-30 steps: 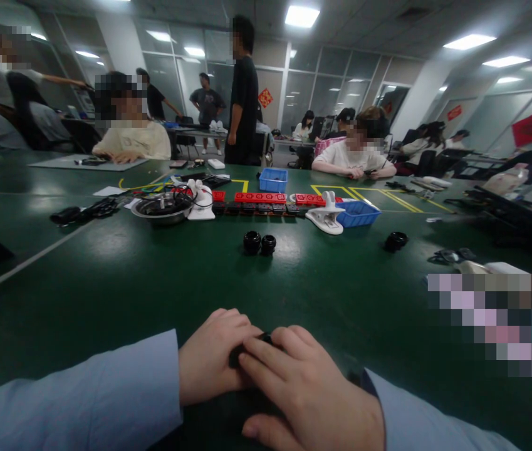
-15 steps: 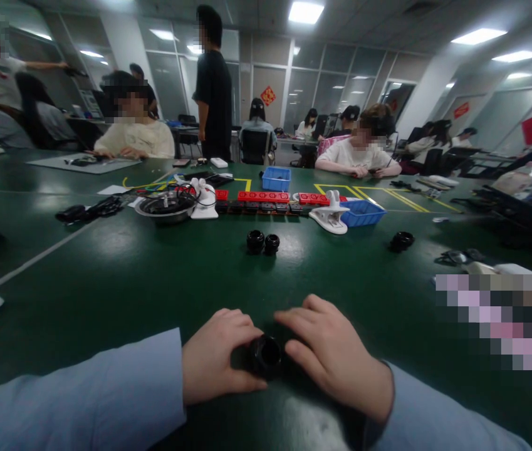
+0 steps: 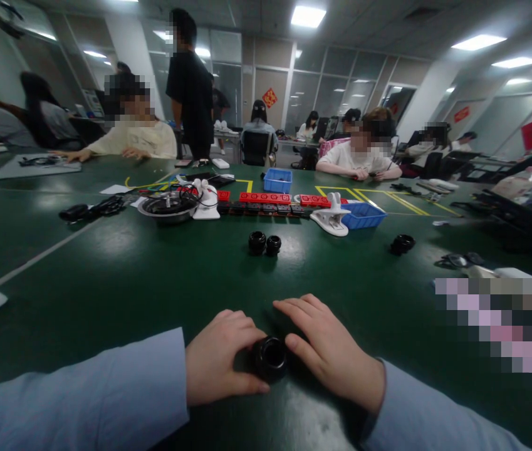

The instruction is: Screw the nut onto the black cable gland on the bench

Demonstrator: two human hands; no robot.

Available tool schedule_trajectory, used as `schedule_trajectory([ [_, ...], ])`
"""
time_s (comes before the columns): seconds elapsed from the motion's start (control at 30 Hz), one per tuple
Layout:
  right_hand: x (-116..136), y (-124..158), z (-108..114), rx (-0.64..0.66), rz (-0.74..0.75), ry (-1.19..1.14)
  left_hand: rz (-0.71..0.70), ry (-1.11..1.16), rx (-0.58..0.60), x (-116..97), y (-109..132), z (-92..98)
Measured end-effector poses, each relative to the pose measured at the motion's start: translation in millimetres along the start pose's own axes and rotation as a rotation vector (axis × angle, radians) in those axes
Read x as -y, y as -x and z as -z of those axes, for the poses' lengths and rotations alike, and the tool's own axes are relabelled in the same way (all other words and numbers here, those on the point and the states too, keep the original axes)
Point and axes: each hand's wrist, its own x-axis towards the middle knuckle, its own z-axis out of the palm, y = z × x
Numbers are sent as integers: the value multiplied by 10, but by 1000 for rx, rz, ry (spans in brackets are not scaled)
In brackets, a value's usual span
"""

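Note:
A glossy black hollow fitting (image 3: 271, 358), shaped like a cable gland, stands on the green table with its round opening facing up toward me. My left hand (image 3: 225, 358) holds it from the left, thumb at the near side and fingers at the far side. On the other side, my right hand (image 3: 324, 347) rests with fingers stretched out and thumb apart. Its thumb tip is close to the fitting; I cannot tell if it touches. Farther off stand a larger black fitting (image 3: 257, 242) and a smaller one (image 3: 274, 245), side by side.
Another black fitting (image 3: 402, 243) lies to the right. Across the table are a metal bowl (image 3: 166, 216), a white clip stand (image 3: 331, 219), red blocks (image 3: 264, 198), a blue basket (image 3: 364, 216) and a smaller blue basket (image 3: 277, 180). Co-workers sit on the far side.
The view has shifted slightly. Both hands keep nearly the same pose around the fitting. Across the table at the left, a co-worker's arm has stretched out and a grey mat has moved left.

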Motion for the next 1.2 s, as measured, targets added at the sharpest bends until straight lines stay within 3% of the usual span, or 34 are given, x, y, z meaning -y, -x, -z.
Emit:
schedule_trajectory([
  [0.27, 32, 16, -14, 36, 6, -34, 17, 4, 12, -6, -4, -10],
  [0.5, 19, 37, -8, -53, 79, -93, 1, 14, 16, -3, 7, 2],
  [1.1, 147, 30, -39, 69, 128, -147, 19, -35, -30, -7, -1, -33],
  [1.2, 146, 43, -27, 30, 152, -153, 18, -11, -21, -15, -3, -23],
])
